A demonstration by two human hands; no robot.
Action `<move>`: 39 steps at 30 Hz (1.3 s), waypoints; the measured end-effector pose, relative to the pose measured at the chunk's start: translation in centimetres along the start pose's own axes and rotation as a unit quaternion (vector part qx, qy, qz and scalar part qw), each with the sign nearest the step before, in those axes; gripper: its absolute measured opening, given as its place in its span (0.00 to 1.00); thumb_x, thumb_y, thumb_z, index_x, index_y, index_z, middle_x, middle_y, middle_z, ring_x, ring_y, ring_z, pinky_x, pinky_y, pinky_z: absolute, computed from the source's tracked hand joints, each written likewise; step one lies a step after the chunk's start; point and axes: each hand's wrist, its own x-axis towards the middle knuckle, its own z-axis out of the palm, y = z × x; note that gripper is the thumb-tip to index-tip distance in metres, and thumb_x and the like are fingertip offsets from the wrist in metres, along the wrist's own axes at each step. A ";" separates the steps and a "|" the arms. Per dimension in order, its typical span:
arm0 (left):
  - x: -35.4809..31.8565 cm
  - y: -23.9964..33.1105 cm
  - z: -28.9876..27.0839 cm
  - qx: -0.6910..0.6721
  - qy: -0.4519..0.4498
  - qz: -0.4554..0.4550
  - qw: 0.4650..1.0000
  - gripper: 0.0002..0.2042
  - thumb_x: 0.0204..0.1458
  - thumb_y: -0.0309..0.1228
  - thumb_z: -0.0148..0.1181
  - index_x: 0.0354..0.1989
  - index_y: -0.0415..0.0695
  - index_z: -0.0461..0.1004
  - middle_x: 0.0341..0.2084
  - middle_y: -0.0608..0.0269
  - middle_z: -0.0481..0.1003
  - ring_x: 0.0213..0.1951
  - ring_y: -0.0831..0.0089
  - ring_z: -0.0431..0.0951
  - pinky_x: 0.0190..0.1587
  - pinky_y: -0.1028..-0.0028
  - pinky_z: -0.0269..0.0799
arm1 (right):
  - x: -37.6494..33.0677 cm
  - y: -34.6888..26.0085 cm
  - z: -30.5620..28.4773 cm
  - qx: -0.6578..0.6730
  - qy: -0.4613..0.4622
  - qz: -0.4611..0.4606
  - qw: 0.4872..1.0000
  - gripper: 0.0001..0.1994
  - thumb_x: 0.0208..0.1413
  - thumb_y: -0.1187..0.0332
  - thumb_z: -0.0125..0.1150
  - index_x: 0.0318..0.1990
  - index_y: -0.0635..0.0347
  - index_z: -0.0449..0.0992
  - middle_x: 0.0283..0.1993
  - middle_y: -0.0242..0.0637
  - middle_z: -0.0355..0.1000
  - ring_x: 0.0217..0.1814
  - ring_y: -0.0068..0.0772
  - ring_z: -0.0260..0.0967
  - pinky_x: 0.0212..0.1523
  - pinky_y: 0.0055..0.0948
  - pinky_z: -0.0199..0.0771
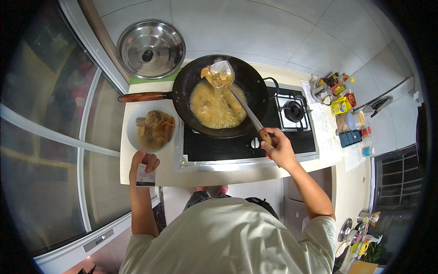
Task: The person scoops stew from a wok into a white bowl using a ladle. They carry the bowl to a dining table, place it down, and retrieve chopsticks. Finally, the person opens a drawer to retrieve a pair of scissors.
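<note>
My right hand (279, 148) grips the wooden end of a long metal ladle (221, 73). Its scoop is lifted over the black wok (255, 86) and holds yellow broth with pieces of food. The wok sits on the left burner of a black gas hob (237, 146) and is half full of yellowish soup (214, 107). My left hand (143, 168) is closed around a small white packet (145, 176) at the counter's front edge, just below a white bowl (133, 130) filled with browned food.
A steel lid (151, 48) leans against the tiled wall behind the wok's wooden handle (143, 97). The right burner (294, 111) is bare. Bottles, jars and packets (342, 107) crowd the counter's right end. A glass door (45, 137) runs along the left.
</note>
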 end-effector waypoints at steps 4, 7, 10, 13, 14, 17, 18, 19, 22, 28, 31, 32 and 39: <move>0.4 -0.2 1.7 0.037 0.036 -0.027 0.998 0.08 0.51 0.35 0.48 0.26 0.45 0.65 0.06 0.72 0.55 0.09 0.83 0.51 0.15 0.82 0.46 | -0.7 -1.5 -3.1 0.080 -0.057 0.092 0.991 0.18 0.49 0.77 0.55 0.48 0.62 0.61 0.24 0.37 0.69 0.15 0.18 0.61 0.14 0.15 0.60; 0.8 -0.4 2.1 0.034 0.042 -0.046 0.997 0.08 0.48 0.34 0.52 0.23 0.46 0.64 0.09 0.72 0.57 0.10 0.83 0.52 0.15 0.82 0.46 | -1.4 -2.6 -5.7 0.110 -0.095 0.141 0.979 0.18 0.48 0.77 0.55 0.47 0.63 0.62 0.25 0.38 0.69 0.15 0.18 0.61 0.13 0.15 0.58; 1.5 -0.9 2.8 0.025 0.048 -0.073 0.996 0.08 0.46 0.33 0.55 0.22 0.47 0.63 0.11 0.73 0.58 0.10 0.83 0.52 0.16 0.82 0.46 | -2.9 -4.3 -7.8 0.085 -0.095 0.156 0.979 0.19 0.47 0.77 0.56 0.48 0.62 0.62 0.26 0.39 0.70 0.15 0.18 0.61 0.14 0.16 0.59; 2.6 -1.4 4.3 0.011 0.033 -0.092 0.995 0.08 0.46 0.33 0.55 0.22 0.46 0.64 0.12 0.72 0.60 0.10 0.83 0.52 0.16 0.82 0.47 | -4.6 -6.0 -9.9 0.059 -0.086 0.146 0.984 0.19 0.47 0.76 0.57 0.48 0.62 0.62 0.26 0.38 0.70 0.16 0.17 0.61 0.15 0.16 0.59; 2.9 -1.6 5.3 0.026 0.045 -0.093 0.994 0.07 0.47 0.32 0.55 0.22 0.46 0.65 0.12 0.72 0.62 0.10 0.83 0.53 0.16 0.82 0.48 | -5.2 -6.6 -10.8 0.052 -0.082 0.144 0.985 0.19 0.47 0.76 0.56 0.48 0.61 0.62 0.26 0.38 0.70 0.16 0.17 0.61 0.15 0.15 0.59; 5.0 -2.6 4.7 0.008 0.018 -0.133 0.991 0.08 0.48 0.32 0.54 0.22 0.45 0.65 0.12 0.71 0.63 0.10 0.82 0.54 0.15 0.81 0.48 | -6.4 -9.4 -12.8 0.049 -0.068 0.134 0.987 0.18 0.48 0.76 0.56 0.48 0.61 0.62 0.25 0.39 0.70 0.15 0.17 0.61 0.14 0.15 0.57; 5.9 -2.9 4.9 -0.001 -0.003 -0.140 0.990 0.09 0.48 0.32 0.54 0.21 0.45 0.65 0.12 0.71 0.62 0.09 0.82 0.55 0.15 0.81 0.48 | -6.9 -10.8 -13.3 0.039 -0.062 0.128 0.989 0.18 0.48 0.76 0.56 0.48 0.61 0.62 0.25 0.39 0.70 0.15 0.17 0.60 0.14 0.15 0.57; 6.9 -3.4 5.1 -0.005 -0.014 -0.150 0.989 0.09 0.49 0.32 0.54 0.21 0.45 0.65 0.12 0.71 0.62 0.09 0.82 0.55 0.15 0.81 0.48 | -7.5 -12.0 -13.9 0.030 -0.057 0.120 0.991 0.18 0.48 0.76 0.56 0.48 0.61 0.62 0.25 0.39 0.70 0.14 0.17 0.60 0.13 0.15 0.57; 9.5 -4.6 5.8 -0.027 -0.061 -0.170 0.983 0.08 0.50 0.32 0.53 0.23 0.42 0.65 0.13 0.69 0.64 0.10 0.82 0.55 0.15 0.82 0.49 | -8.8 -14.8 -15.1 0.019 -0.040 0.098 0.994 0.16 0.48 0.77 0.55 0.47 0.63 0.63 0.23 0.41 0.70 0.13 0.18 0.59 0.12 0.16 0.57; 13.6 -6.0 8.9 0.012 -0.064 -0.158 0.985 0.12 0.48 0.34 0.55 0.33 0.36 0.65 0.25 0.60 0.67 0.12 0.84 0.56 0.16 0.83 0.51 | -10.8 -17.7 -15.8 0.003 -0.028 0.067 0.997 0.16 0.48 0.77 0.54 0.46 0.65 0.63 0.22 0.40 0.69 0.12 0.18 0.59 0.12 0.16 0.57; 14.2 -6.2 10.4 0.011 -0.062 -0.158 0.985 0.18 0.46 0.34 0.58 0.38 0.34 0.64 0.31 0.56 0.67 0.12 0.85 0.55 0.16 0.84 0.51 | -11.1 -18.6 -15.3 -0.031 -0.041 0.068 0.996 0.16 0.48 0.77 0.54 0.46 0.65 0.63 0.22 0.39 0.69 0.12 0.18 0.59 0.12 0.17 0.58; 14.3 -6.1 10.8 0.012 -0.068 -0.159 0.985 0.18 0.46 0.34 0.58 0.39 0.33 0.64 0.31 0.56 0.67 0.12 0.85 0.55 0.16 0.84 0.51 | -11.0 -18.9 -15.1 -0.044 -0.049 0.069 0.995 0.16 0.47 0.77 0.54 0.46 0.65 0.63 0.22 0.39 0.69 0.13 0.18 0.59 0.13 0.17 0.58; 14.3 -5.7 11.2 0.021 -0.089 -0.165 0.982 0.22 0.46 0.36 0.58 0.41 0.29 0.61 0.35 0.53 0.66 0.12 0.86 0.54 0.16 0.85 0.52 | -10.7 -20.3 -12.9 -0.171 -0.043 0.060 0.982 0.16 0.45 0.77 0.56 0.45 0.65 0.65 0.21 0.34 0.69 0.14 0.16 0.59 0.14 0.17 0.58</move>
